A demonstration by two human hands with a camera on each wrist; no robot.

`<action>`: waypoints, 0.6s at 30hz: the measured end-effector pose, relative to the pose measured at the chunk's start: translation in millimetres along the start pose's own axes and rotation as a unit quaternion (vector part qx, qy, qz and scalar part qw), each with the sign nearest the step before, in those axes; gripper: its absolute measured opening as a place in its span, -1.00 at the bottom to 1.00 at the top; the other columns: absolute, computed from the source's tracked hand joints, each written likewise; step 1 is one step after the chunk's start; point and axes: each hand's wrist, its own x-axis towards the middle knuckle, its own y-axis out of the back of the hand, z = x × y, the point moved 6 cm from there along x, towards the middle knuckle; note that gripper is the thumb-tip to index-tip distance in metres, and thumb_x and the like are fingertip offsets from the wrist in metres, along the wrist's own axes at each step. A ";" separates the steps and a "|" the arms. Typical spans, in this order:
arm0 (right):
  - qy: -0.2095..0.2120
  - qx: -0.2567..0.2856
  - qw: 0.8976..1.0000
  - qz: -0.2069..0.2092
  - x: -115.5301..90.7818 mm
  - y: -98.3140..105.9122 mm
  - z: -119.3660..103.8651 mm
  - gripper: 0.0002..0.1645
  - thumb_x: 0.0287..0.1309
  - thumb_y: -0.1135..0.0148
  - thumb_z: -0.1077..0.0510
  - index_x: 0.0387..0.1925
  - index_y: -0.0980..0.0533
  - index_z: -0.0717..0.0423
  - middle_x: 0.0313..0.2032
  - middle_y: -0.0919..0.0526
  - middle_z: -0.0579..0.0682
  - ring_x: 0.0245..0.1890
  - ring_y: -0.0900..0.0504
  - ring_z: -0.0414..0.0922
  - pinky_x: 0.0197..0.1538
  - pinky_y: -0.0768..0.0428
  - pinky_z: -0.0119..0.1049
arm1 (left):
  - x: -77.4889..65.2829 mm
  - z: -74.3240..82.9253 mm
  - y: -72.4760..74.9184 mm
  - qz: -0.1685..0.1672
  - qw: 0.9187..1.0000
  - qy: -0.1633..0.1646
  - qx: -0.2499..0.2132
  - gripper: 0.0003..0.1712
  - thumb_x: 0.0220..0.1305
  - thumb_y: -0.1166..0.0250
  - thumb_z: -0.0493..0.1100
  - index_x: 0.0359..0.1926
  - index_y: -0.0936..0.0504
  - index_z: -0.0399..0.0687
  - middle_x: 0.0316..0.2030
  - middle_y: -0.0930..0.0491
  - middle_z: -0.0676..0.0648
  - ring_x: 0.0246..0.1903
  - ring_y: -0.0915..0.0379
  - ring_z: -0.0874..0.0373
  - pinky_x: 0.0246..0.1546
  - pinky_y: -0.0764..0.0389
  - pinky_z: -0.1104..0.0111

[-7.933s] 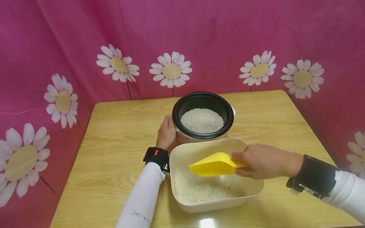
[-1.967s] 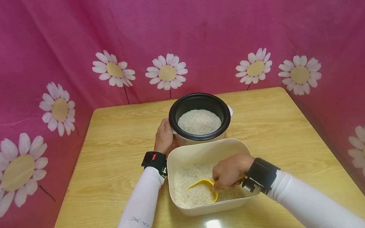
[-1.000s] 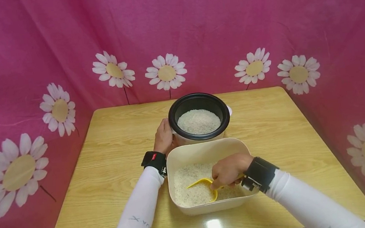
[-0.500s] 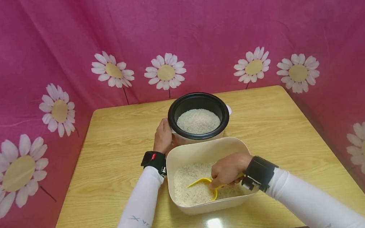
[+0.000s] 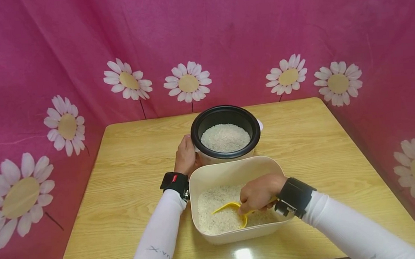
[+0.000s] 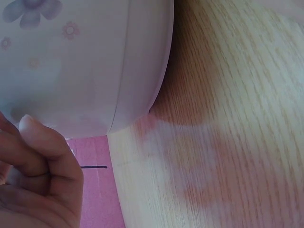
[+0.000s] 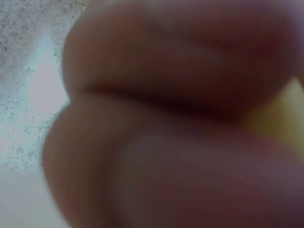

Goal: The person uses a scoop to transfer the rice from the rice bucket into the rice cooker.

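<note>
In the head view, a rice cooker (image 5: 215, 159) with a black inner pot stands toward the back, uncooked rice (image 5: 226, 138) heaped inside. My left hand (image 5: 186, 155) grips its left side, where a handle is mostly hidden; the left wrist view shows curled fingers (image 6: 52, 147) against its flowered wall. In front of the cooker is a cream plastic bin (image 5: 239, 236) with more rice over its bottom. Inside the bin, my right hand (image 5: 262, 191) grips the handle of a yellow scoop (image 5: 243, 222), whose bowl is sunk in the rice. Blurred fingers fill most of the right wrist view.
Both containers stand on a wooden table (image 5: 133, 165) with rounded corners. The bin's back wall is close to the front of the cooker. A pink curtain (image 5: 236, 32) with large white flowers hangs behind the table and at both sides.
Nearly eight seconds ago the scoop was held above the bin; my right hand has since lowered it into the rice. During the last two seconds both hands stay almost still.
</note>
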 end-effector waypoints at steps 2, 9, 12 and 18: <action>0.000 -0.002 1.000 0.001 -0.1 0.2 0.1 -0.53 0.39 -0.22 -0.23 -0.46 -0.60 0.03 -0.72 -0.38 -0.18 -0.72 -0.27 -0.22 -0.60 -0.20 -0.36 | -0.1 0.4 -0.3 -0.001 1.000 -0.001 -0.003 -0.42 0.65 0.33 0.29 0.20 -0.49 0.13 -0.32 -0.42 -0.09 -0.37 -0.38 0.02 -0.40 -0.39 0.33; 0.001 -0.003 1.000 0.003 0.1 -0.1 0.7 -0.53 0.39 -0.22 -0.22 -0.47 -0.61 0.03 -0.72 -0.38 -0.18 -0.72 -0.27 -0.22 -0.60 -0.20 -0.36 | -1.1 1.9 -0.9 -0.001 1.000 -0.003 -0.007 -0.42 0.65 0.33 0.28 0.20 -0.49 0.14 -0.33 -0.41 -0.07 -0.40 -0.37 0.04 -0.43 -0.39 0.34; 0.000 -0.006 1.000 0.002 0.3 -0.2 0.9 -0.53 0.39 -0.22 -0.22 -0.47 -0.61 0.02 -0.72 -0.39 -0.18 -0.72 -0.28 -0.22 -0.60 -0.20 -0.36 | -1.7 2.0 -0.9 -0.001 1.000 -0.003 -0.009 -0.42 0.65 0.33 0.29 0.20 -0.49 0.14 -0.34 -0.42 -0.07 -0.42 -0.37 0.04 -0.45 -0.39 0.34; 0.008 -0.014 1.000 0.005 -1.1 0.5 -0.6 -0.52 0.40 -0.21 -0.21 -0.50 -0.58 0.03 -0.72 -0.39 -0.19 -0.72 -0.29 -0.22 -0.59 -0.21 -0.35 | -2.4 1.4 -1.0 -0.001 1.000 0.001 -0.014 -0.43 0.65 0.33 0.28 0.20 -0.48 0.16 -0.36 -0.42 -0.08 -0.46 -0.38 0.05 -0.48 -0.40 0.36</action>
